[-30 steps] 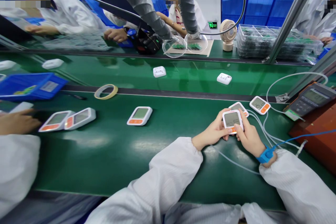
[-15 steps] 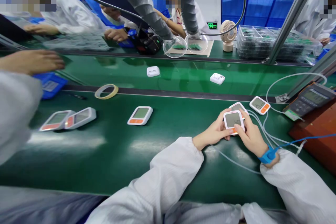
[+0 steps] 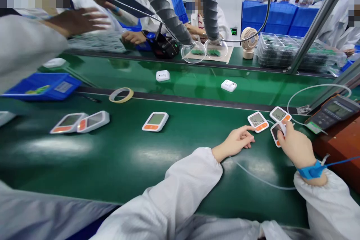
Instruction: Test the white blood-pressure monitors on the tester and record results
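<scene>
My left hand [image 3: 235,143] stretches its index finger to the orange button strip of a white digital display unit [image 3: 257,119] on the green bench. It grips nothing; the other fingers are loosely bent. My right hand [image 3: 299,146], with a blue wrist strap [image 3: 312,170], pinches a second display unit [image 3: 277,132] by its edge, partly hiding it. That one is tilted, its screen looking dark. Just behind it lies a third display unit [image 3: 278,114] with digits showing, partly overlapped by the right fingers.
A handheld meter [image 3: 334,110] and its pale cable lie at right. More display units [image 3: 155,122] and a tape roll [image 3: 120,95] lie leftward. White modules [image 3: 162,75] rest on the belt [image 3: 194,82] behind. A co-worker's blurred arm [image 3: 30,48] reaches over a blue tray [image 3: 42,86].
Both hands held one display unit together; now they are apart. My right hand has carried that unit rightward. The co-worker's arm at left has reached up and forward.
</scene>
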Action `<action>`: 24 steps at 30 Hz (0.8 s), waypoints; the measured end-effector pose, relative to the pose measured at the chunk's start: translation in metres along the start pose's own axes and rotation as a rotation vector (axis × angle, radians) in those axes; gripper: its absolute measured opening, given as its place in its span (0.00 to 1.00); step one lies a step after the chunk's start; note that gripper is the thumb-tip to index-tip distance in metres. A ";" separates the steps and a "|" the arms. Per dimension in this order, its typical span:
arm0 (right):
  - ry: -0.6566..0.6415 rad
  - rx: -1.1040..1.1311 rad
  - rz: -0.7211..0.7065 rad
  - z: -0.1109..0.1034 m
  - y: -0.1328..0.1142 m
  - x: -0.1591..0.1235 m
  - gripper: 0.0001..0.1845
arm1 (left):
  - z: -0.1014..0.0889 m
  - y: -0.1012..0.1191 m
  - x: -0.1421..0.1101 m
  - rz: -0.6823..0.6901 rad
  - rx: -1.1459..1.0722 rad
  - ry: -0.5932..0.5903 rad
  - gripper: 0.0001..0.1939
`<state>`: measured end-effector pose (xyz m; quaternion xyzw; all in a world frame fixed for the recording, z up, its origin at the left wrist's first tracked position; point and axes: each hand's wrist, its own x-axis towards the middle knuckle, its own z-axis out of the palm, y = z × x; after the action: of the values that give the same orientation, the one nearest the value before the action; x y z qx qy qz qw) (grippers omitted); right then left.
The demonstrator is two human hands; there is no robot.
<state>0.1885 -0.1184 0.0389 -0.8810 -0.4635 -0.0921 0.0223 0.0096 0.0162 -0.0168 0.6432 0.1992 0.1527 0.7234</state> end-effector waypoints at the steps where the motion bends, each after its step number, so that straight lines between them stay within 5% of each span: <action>1: -0.033 -0.020 -0.006 0.001 0.001 0.000 0.18 | 0.000 0.000 0.001 -0.002 0.006 0.019 0.22; 8: 0.249 -0.010 -0.150 -0.001 -0.006 -0.003 0.11 | -0.003 0.005 0.005 0.029 0.011 0.224 0.14; 10: 0.175 0.197 -0.325 0.002 -0.019 -0.009 0.11 | -0.010 0.006 0.008 0.066 0.011 0.304 0.13; 13: -0.104 0.491 -0.724 0.012 -0.046 -0.027 0.17 | -0.023 0.007 0.012 0.121 0.004 0.399 0.13; 16: -0.204 0.484 -0.965 0.025 -0.069 -0.044 0.24 | -0.040 0.007 0.016 0.147 0.014 0.478 0.14; 20: -0.217 0.517 -0.976 0.039 -0.078 -0.049 0.19 | -0.071 0.011 0.014 0.179 0.203 0.617 0.14; 24: -0.145 0.708 -0.881 0.048 -0.072 -0.041 0.07 | -0.116 0.020 -0.009 0.231 0.777 0.838 0.14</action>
<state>0.1138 -0.1050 -0.0195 -0.5474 -0.7901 0.1292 0.2438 -0.0540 0.1156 -0.0073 0.7636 0.4384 0.3879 0.2724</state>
